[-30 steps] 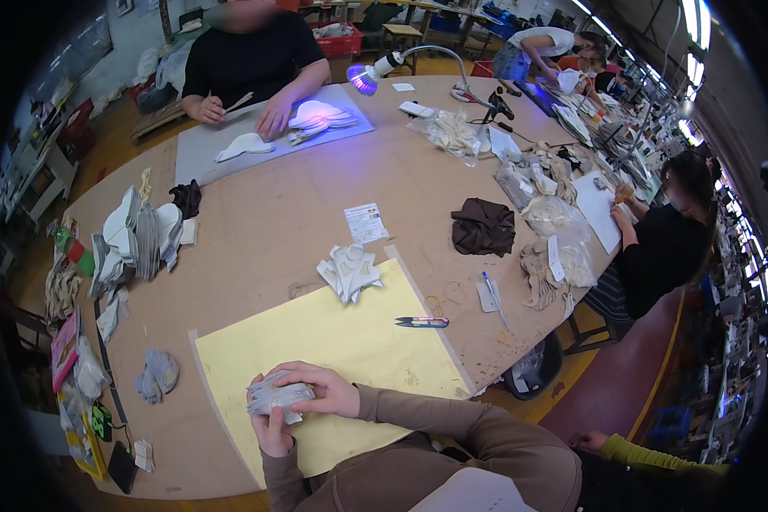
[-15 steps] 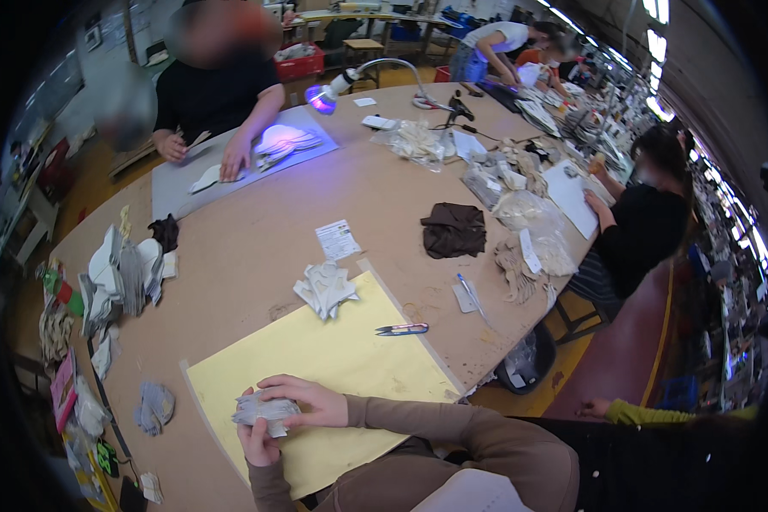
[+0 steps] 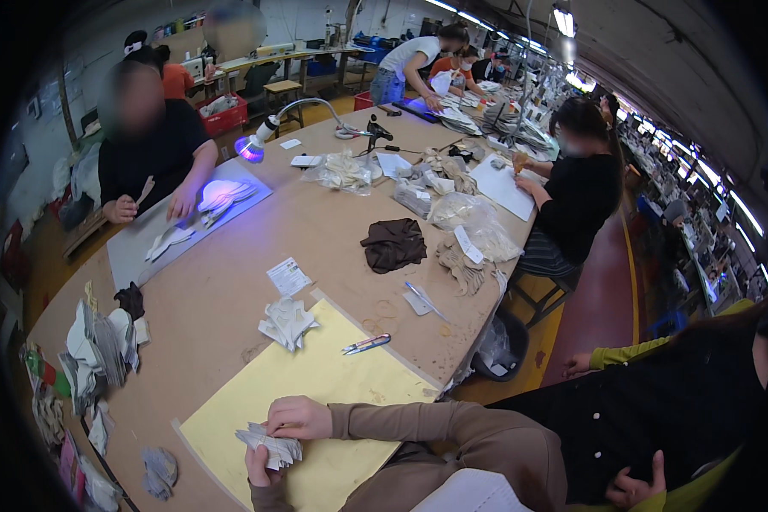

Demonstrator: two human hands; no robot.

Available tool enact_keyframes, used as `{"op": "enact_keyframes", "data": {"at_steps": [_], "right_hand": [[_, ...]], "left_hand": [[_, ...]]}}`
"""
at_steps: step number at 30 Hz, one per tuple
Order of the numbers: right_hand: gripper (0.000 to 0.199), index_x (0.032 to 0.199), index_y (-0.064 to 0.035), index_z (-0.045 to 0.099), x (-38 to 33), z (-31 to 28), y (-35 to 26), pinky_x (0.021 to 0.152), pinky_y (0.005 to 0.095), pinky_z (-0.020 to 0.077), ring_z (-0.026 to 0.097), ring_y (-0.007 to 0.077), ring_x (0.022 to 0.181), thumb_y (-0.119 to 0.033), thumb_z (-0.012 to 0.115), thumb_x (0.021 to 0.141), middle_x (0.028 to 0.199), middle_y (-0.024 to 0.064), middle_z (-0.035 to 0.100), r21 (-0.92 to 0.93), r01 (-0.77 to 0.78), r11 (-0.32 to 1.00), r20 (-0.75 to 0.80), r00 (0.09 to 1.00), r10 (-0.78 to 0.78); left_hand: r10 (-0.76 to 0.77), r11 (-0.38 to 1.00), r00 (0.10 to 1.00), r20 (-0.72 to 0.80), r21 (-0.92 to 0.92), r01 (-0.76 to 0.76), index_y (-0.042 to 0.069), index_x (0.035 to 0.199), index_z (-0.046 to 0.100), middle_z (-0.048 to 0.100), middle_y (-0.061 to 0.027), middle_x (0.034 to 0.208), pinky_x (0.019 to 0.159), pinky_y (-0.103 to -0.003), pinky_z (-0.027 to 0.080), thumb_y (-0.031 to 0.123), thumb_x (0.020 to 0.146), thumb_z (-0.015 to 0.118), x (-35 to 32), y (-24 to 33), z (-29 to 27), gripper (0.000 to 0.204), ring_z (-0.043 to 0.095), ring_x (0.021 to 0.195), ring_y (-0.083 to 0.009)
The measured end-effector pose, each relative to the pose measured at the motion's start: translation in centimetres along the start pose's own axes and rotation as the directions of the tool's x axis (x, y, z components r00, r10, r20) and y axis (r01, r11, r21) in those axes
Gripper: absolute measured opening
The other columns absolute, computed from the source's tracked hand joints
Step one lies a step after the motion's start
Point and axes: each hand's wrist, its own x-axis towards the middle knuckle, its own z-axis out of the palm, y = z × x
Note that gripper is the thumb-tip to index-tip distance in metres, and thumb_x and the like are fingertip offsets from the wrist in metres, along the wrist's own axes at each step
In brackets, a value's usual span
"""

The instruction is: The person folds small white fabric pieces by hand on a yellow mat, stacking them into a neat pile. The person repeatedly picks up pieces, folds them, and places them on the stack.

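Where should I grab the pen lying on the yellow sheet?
Pinch the pen across the middle of its barrel, coming straight down from above. It lies flat and slanted on the yellow sheet, clear of the paper stack, so both long sides are open to the fingers.

Left hand (image 3: pixel 263 465) and right hand (image 3: pixel 299 418) grip a stack of grey cut pieces (image 3: pixel 267 444) above a yellow sheet (image 3: pixel 316 384) on the worktop (image 3: pixel 333 239); a pen (image 3: pixel 366 344) lies nearby.

both hands (image 3: pixel 280 439) together, grip closed
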Motion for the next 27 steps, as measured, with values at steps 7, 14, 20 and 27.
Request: {"op": "enact_keyframes", "data": {"at_steps": [7, 14, 20, 27], "right_hand": [[0.007, 0.093, -0.0028, 0.060, 0.4, 0.6, -0.4, 0.077, 0.0353, 0.0491, 0.059, 0.0267, 0.089, -0.005, 0.063, 0.088, 0.095, 0.0103, 0.056, 0.036, -0.036, 0.999, 0.028, 0.999, 0.035], [0.028, 0.112, -0.0033, 0.058, 0.4, 0.1, -0.3, 0.094, 0.0385, 0.0443, 0.053, 0.0303, 0.109, -0.011, 0.066, 0.087, 0.115, 0.0137, 0.053, 0.122, -0.119, 0.985, 0.146, 0.984, 0.100], [0.063, 0.140, -0.0098, 0.043, 0.9, 0.3, -1.6, 0.111, 0.0434, 0.0328, 0.035, 0.0343, 0.135, -0.020, 0.069, 0.084, 0.145, 0.0161, 0.036, 0.035, -0.206, 0.978, 0.325, 0.928, 0.184], [0.067, 0.142, -0.0115, 0.043, 0.7, 0.4, -1.1, 0.111, 0.0449, 0.0326, 0.035, 0.0360, 0.134, -0.015, 0.070, 0.080, 0.148, 0.0167, 0.033, 0.052, -0.154, 0.987, 0.305, 0.943, 0.131]], "left_hand": [[-0.238, 0.919, 0.930, -0.278, -0.374, 0.124, 0.007, 0.145, 0.031, 0.047, -0.0127, 0.136, 0.092, -0.046, 0.051, 0.035, 0.098, 0.049, -1.2, -0.4, 1.1, 0.058, 0.053, 0.120, -0.0288], [0.088, 0.992, 0.951, -0.296, -0.063, -0.112, 0.011, 0.146, 0.031, 0.050, -0.0102, 0.133, 0.088, -0.041, 0.055, 0.040, 0.096, 0.051, -0.6, -0.8, 1.5, 0.062, 0.056, 0.116, -0.0255], [0.444, 0.726, 0.896, 0.001, 0.585, -0.361, 0.002, 0.146, 0.026, 0.045, -0.0181, 0.136, 0.088, -0.043, 0.056, 0.027, 0.091, 0.054, 0.0, -1.0, -2.0, 0.066, 0.054, 0.119, -0.0320], [0.005, 0.960, 0.966, -0.260, -0.270, -0.078, 0.007, 0.149, 0.025, 0.040, -0.0206, 0.140, 0.088, -0.049, 0.057, 0.011, 0.082, 0.058, -1.0, 1.4, 0.3, 0.074, 0.053, 0.120, -0.0380]]}}
